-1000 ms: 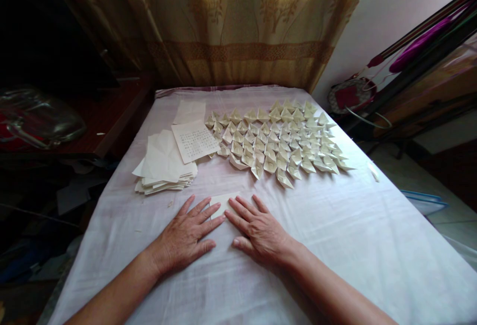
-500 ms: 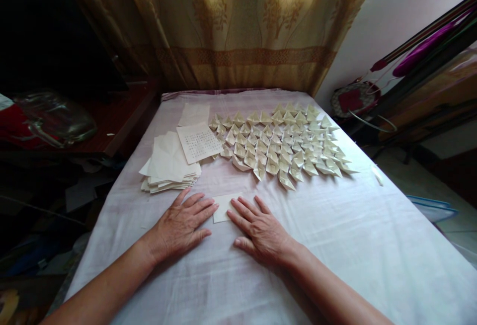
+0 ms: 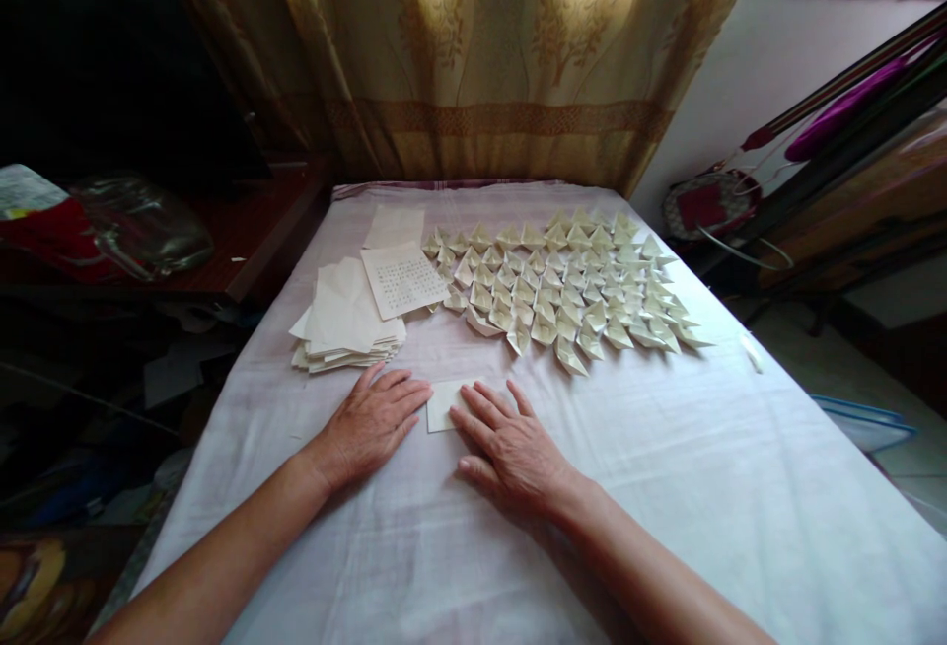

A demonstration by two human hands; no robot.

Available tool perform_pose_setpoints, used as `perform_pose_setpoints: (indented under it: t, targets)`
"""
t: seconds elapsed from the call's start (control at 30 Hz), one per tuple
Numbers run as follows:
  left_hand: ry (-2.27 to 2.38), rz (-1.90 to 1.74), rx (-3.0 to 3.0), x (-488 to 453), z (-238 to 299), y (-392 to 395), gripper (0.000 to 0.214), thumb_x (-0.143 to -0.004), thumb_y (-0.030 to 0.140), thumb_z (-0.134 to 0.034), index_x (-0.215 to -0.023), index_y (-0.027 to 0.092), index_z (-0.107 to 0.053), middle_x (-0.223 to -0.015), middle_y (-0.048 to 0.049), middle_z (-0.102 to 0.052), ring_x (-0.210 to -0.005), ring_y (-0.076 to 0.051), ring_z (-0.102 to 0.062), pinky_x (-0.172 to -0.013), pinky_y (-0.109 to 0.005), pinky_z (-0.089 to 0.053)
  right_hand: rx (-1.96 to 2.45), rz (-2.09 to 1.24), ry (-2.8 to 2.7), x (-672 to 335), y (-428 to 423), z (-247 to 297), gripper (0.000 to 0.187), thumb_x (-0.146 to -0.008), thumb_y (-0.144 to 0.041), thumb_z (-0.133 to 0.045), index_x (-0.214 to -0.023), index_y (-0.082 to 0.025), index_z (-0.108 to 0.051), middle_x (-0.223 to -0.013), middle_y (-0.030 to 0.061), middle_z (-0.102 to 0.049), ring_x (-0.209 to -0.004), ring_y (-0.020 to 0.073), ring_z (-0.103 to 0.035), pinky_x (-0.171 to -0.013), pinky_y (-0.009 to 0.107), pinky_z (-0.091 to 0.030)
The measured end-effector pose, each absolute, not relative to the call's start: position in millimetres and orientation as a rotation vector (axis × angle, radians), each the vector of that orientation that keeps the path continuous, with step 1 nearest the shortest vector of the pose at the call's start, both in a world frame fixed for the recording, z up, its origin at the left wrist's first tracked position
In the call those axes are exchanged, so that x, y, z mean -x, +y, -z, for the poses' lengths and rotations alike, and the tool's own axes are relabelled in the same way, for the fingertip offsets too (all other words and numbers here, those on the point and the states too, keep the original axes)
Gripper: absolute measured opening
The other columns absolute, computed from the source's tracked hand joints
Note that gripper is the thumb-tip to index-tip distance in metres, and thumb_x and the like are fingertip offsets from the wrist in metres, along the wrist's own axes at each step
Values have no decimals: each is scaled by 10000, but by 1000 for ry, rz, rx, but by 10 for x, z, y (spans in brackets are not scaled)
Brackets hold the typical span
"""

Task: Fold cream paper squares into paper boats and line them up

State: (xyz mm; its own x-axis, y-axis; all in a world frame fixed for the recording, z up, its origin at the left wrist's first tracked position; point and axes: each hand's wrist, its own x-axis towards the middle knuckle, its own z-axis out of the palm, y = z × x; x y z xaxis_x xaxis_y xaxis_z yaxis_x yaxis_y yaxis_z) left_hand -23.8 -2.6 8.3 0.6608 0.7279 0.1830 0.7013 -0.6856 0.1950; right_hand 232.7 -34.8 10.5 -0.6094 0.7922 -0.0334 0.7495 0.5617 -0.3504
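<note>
Both my hands lie flat on a white cloth-covered table [image 3: 666,487]. My left hand [image 3: 370,423] rests palm down with fingers spread, its fingertips just left of a small cream folded paper [image 3: 442,406]. My right hand [image 3: 510,448] is also flat and open, its fingers lying on the right part of that paper. Beyond them, several folded paper boats [image 3: 569,285] are laid out in rows. A stack of cream paper sheets [image 3: 344,320] sits at the left, with a printed sheet [image 3: 403,278] leaning on it.
A patterned golden curtain [image 3: 473,53] hangs behind the table. At the left stands a dark wooden shelf [image 3: 244,231] with a clear glass vessel [image 3: 148,226]. Rods and a purple item [image 3: 843,98] lean at the right. A small paper scrap [image 3: 753,351] lies near the right table edge.
My left hand has slid leftward off the small paper, uncovering more of it. My right hand stays on it. The view has shifted slightly.
</note>
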Motion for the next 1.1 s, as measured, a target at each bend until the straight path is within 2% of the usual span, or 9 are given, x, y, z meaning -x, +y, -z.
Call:
perform_pose_setpoints:
  t: [0.13,0.37,0.57,0.7,0.8,0.93,1.1]
  targets:
    - [1218,-389,-2699,199,-101,45,331,-974,168,-470,-1229,268,-657,-1228,-12,-708,-1219,-234,-542,-1162,-511,-208,1270,-525,-2682,-2127,-318,-146,563,-966,-548,-493,-1464,-287,-460,-1578,133,-346,-1478,300,-256,-1187,598,-103]
    - [1266,-444,-2665,200,-83,-2,404,-931,109,-482,-1257,277,-651,-1234,-17,-706,-1213,-245,-542,-1157,-534,-221,1204,-581,-2716,-2130,-338,-111,563,-948,-616,-479,-1443,-347,-486,-1591,124,-321,-1478,338,-239,-1168,621,-141]
    - [1309,-467,-2681,170,-69,-74,371,-923,214,-545,-1269,299,-648,-1246,-10,-694,-1224,-254,-526,-1180,-539,-173,1163,-622,-2748,-2225,-377,-107,553,-947,-615,-483,-1449,-384,-467,-1607,94,-292,-1482,332,-233,-1175,613,-136]
    - [1236,-384,-2804,225,-21,-166,395,-961,378,-541,-1355,371,-574,-1401,-18,-591,-1314,-260,-469,-1192,-519,-131,1211,-656,-2722,-2198,-431,-94,577,-954,-611,-467,-1476,-368,-428,-1613,106,-269,-1492,327,-207,-1183,611,-109]
    - [1159,-269,-2857,313,-3,-213,453,-966,423,-524,-1418,403,-495,-1515,-18,-480,-1393,-272,-401,-1193,-503,-118,1283,-653,-2673,-2210,-505,-61,627,-949,-597,-489,-1502,-316,-397,-1607,98,-283,-1493,302,-214,-1200,584,-112]
    - [1162,-149,-2843,362,-19,-230,505,-952,470,-528,-1447,399,-457,-1556,-27,-424,-1433,-297,-349,-1191,-518,-93,1425,-611,-2591,-2310,-599,-32,692,-944,-529,-532,-1535,-228,-336,-1597,99,-288,-1485,294,-244,-1211,573,-115]
    - [1207,-175,-2878,315,37,-264,505,-944,459,-534,-1434,345,-491,-1561,-43,-415,-1437,-289,-348,-1202,-500,-73,1565,-547,-2523,-2402,-652,-19,631,-950,-447,-539,-1512,-202,-389,-1585,97,-306,-1475,300,-272,-1206,572,-138]
